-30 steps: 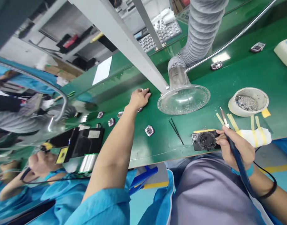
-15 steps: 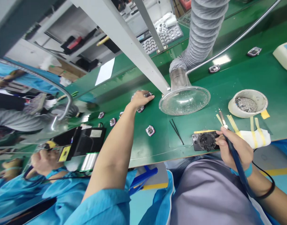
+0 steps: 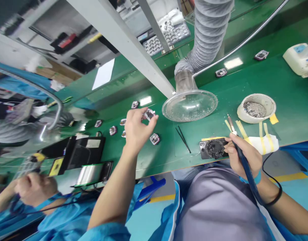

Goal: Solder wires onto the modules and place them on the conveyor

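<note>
Between the thumb and fingers of my left hand [image 3: 137,129] is a small watch-like electronic module [image 3: 149,114], raised above the green bench [image 3: 166,147]. Similar modules lie around it, one [image 3: 155,139] just below the hand and another [image 3: 135,104] behind it. My right hand [image 3: 244,154] is closed round a soldering iron [image 3: 240,152] whose tip points up and away from me. Beside those fingers, at the bench's front edge, sits a black round fixture [image 3: 214,148] on a dark plate. Tweezers [image 3: 183,139] lie to its left.
A clear fume hood [image 3: 190,105] on a grey hose [image 3: 211,36] hangs over the bench centre. To the right stand a pot of metal shavings [image 3: 256,107], a taped white pad [image 3: 264,143] and a white bottle [image 3: 297,58]. At left a co-worker's hands [image 3: 35,189] are beside black equipment.
My left hand has lifted a module off the bench and drawn it back towards me. My right hand keeps its hold on the soldering iron. The view has shifted slightly.
</note>
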A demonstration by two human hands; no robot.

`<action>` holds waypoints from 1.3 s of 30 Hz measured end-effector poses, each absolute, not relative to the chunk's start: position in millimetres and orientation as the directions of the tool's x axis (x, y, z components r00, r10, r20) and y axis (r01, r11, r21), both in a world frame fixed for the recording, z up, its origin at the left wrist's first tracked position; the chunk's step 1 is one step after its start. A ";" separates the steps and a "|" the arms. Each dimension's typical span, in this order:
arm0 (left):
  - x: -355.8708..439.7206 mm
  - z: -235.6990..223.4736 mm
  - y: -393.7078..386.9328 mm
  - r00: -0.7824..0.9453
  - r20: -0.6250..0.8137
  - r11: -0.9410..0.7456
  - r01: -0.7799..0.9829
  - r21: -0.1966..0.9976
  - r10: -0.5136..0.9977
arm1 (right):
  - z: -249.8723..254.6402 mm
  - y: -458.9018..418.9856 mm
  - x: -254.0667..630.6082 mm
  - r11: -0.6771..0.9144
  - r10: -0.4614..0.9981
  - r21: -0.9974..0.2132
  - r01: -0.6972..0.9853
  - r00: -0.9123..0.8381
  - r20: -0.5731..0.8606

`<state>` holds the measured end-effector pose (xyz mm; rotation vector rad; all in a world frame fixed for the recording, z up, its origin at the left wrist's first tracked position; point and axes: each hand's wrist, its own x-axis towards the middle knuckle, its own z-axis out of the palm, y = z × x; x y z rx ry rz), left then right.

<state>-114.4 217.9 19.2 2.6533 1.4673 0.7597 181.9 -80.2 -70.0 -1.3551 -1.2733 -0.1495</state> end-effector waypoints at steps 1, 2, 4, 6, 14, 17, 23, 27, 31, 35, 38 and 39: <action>-115.0 18.9 190.5 0.461 0.450 -0.605 0.754 0.256 0.765 | -69.5 -80.1 182.0 0.317 0.569 -0.628 0.711 0.387 0.725; -112.5 17.9 162.9 0.476 0.488 -0.644 0.718 0.265 0.731 | -69.2 -80.1 182.3 0.322 0.577 -0.631 0.706 0.382 0.722; -97.4 13.8 111.6 0.519 0.527 -0.714 0.641 0.281 0.673 | -69.2 -80.5 183.1 0.331 0.587 -0.637 0.696 0.377 0.717; -71.6 7.1 71.5 0.583 0.523 -0.778 0.535 0.328 0.622 | -69.6 -81.6 183.6 0.340 0.593 -0.657 0.673 0.390 0.705; 4.7 -12.9 27.0 0.753 0.308 -0.775 0.398 0.491 0.581 | -60.0 -87.0 182.2 0.338 0.597 -0.802 0.492 0.547 0.587; 1.1 -9.2 27.6 0.792 0.228 -0.762 0.399 0.510 0.567 | -51.6 -92.3 183.5 0.346 0.593 -0.814 0.467 0.563 0.576; -3.3 -6.6 25.3 0.784 0.245 -0.760 0.391 0.518 0.570 | -48.0 -109.5 209.0 0.237 0.490 -0.721 0.651 0.560 0.668; -2.7 -10.4 21.9 0.777 0.276 -0.773 0.383 0.506 0.565 | -54.8 -114.3 240.2 0.055 0.434 -0.532 0.845 0.460 0.775; -14.0 -18.4 13.6 0.653 0.477 -0.798 0.375 0.472 0.589 | -50.4 -113.7 253.7 -0.083 0.603 -0.435 0.897 0.393 0.694; -37.6 -29.8 1.4 0.522 0.522 -0.737 0.515 0.437 0.674 | -44.3 -111.6 238.8 -0.024 0.586 -0.504 0.863 0.421 0.693; -54.1 -37.3 -7.7 0.533 0.514 -0.740 0.514 0.435 0.672 | -46.9 -107.1 221.9 0.044 0.624 -0.609 0.792 0.454 0.636; -57.9 -38.6 -10.6 0.541 0.524 -0.753 0.489 0.440 0.658 | -48.1 -104.7 216.9 0.084 0.644 -0.639 0.765 0.447 0.620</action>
